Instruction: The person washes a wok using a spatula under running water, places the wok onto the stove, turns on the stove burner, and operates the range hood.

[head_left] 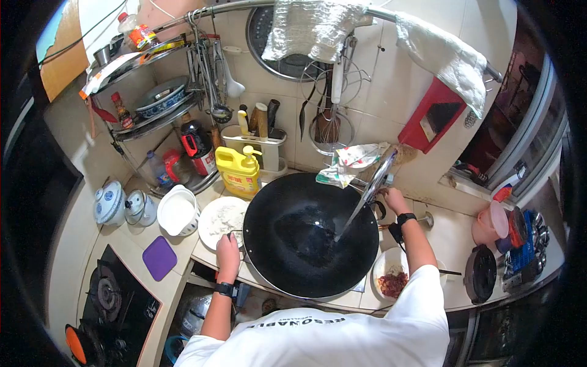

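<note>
A wide black wok [284, 260] sits right way up at the middle of the counter [455, 241], its hollow facing the ceiling, probably so that it can catch what falls from the faucet [372, 186]. The spout leans over the far right part of the rim, and a pale streak below it, which looks like running water, ends near the wok's bottom (the inside glistens there).

The person's left hand [227, 257] is closed around the wok's left handle, a hold that would keep so broad a pan from rocking. The right hand [395, 200] is up beside the faucet, near the wok's other handle; its fingertips are partly hidden, so I cannot tell whether its grip is holding anything. That place would suit working the tap.

Just left of the wok, a white plate [214, 229] bears pale residue; to the right, a bowl [380, 263] holds dark reddish pieces [392, 284]. Both stand close by, apparently within easy reach. Behind the plate stands a yellow pump jug [239, 173], its nozzle on top, handy for pressing. Farther out, utensils [211, 70] hang on the wall, presumably to spare counter space, and a hob [143, 309] lies at the lower left.
</note>
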A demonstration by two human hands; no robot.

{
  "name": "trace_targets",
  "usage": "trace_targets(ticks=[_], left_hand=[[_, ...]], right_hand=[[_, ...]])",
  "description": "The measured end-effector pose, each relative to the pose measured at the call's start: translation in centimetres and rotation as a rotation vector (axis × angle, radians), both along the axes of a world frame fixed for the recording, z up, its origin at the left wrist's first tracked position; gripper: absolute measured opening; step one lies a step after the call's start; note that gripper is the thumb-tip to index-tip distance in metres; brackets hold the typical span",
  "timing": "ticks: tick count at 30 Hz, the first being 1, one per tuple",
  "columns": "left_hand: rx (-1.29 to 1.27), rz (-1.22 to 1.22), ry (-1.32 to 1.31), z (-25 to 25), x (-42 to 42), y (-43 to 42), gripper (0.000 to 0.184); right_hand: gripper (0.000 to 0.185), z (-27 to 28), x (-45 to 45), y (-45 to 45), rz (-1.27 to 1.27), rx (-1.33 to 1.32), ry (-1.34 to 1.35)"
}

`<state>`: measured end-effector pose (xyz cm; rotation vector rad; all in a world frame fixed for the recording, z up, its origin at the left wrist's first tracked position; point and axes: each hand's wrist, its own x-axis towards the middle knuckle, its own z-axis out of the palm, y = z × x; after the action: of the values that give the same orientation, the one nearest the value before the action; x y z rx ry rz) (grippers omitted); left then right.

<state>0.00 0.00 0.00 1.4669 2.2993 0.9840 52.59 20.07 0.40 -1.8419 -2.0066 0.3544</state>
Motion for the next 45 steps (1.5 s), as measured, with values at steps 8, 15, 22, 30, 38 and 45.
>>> trace_targets(ticks=[8, 15, 22, 30, 38, 45], left_hand=[[0.093, 0.029, 0.0, -0.2, 0.5, 0.0, 0.035], [0.031, 0.026, 0.005, 0.5, 0.4, -0.3, 0.034], [0.072, -0.064, 0.26, 1.3, -0.2, -1.0, 0.01], [0.086, -0.285, -0.034, -1.0, -1.8, -11.5, 0.024], [-0.504, 0.146, -0.042, -17.0, -3.1, -31.3, 0.033], [-0.705, 1.18, -0.635, -24.5, 16.4, -61.3, 0.035]], right_hand=[[0.03, -2.0, 1.1, 1.0, -0.041, -0.08, -0.071], [0.035, 1.3, -0.5, -2.2, -0.008, -0.067, 0.007], [0.044, 14.1, -4.2, -11.2, -0.01, -0.26, -0.019], [0.012, 20.1, -13.3, -23.6, 0.326, -0.101, 0.692], [0.014, 18.6, -21.0, -26.4, 0.931, -0.41, 0.709], [0.007, 16.2, -26.1, -33.6, 1.246, -0.939, 0.556]])
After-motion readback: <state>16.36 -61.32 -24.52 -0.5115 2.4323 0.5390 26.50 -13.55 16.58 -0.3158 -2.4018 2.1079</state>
